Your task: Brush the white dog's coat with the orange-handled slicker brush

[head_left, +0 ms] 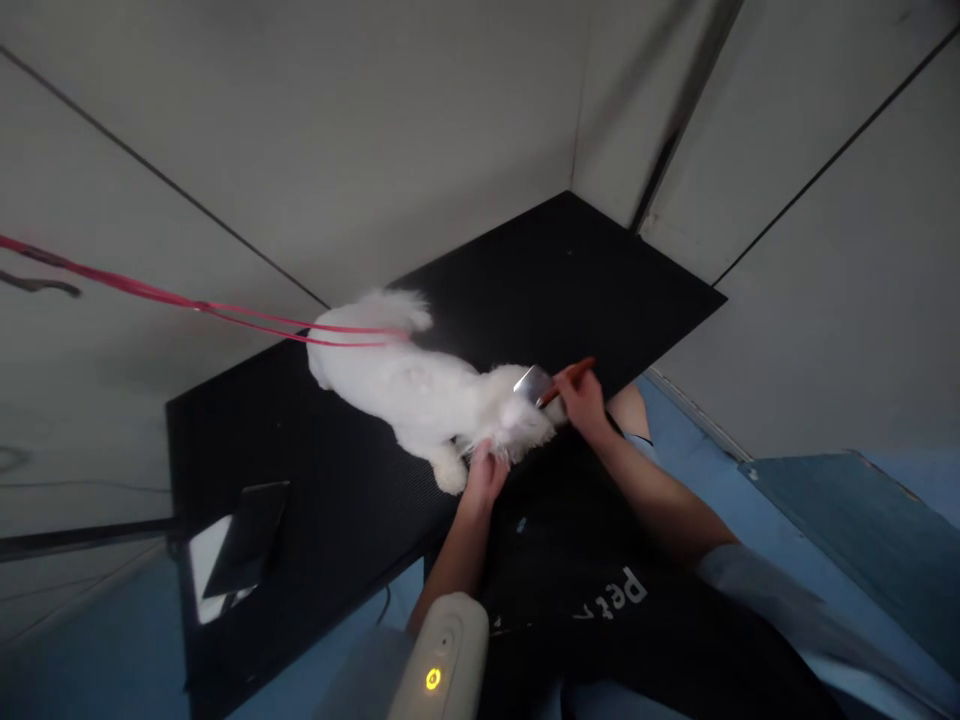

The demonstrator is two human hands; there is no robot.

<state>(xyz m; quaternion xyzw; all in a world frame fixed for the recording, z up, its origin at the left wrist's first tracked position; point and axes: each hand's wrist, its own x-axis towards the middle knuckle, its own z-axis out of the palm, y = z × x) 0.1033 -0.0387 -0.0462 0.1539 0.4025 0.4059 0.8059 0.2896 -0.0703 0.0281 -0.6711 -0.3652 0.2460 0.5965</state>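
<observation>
A white dog [420, 390] lies or crouches on a black grooming table [592, 270], its head toward my body. In my right hand [583, 400] is a slicker brush [534, 384] with an orange-brown handle. The brush's metal head rests at the fur on top of the dog's head. My left hand [489, 472] is closed at the fur on the other side of the head, its fingertips partly hidden there. Pink cords [202, 305] run from the left to the dog's hindquarters.
A dark flat object [247, 538] lies over a white sheet [206, 560] at the table's left end. A pale device with a lit yellow ring [442, 655] sticks up at the bottom. Grey walls stand behind; a blue-green panel [855, 530] is at right.
</observation>
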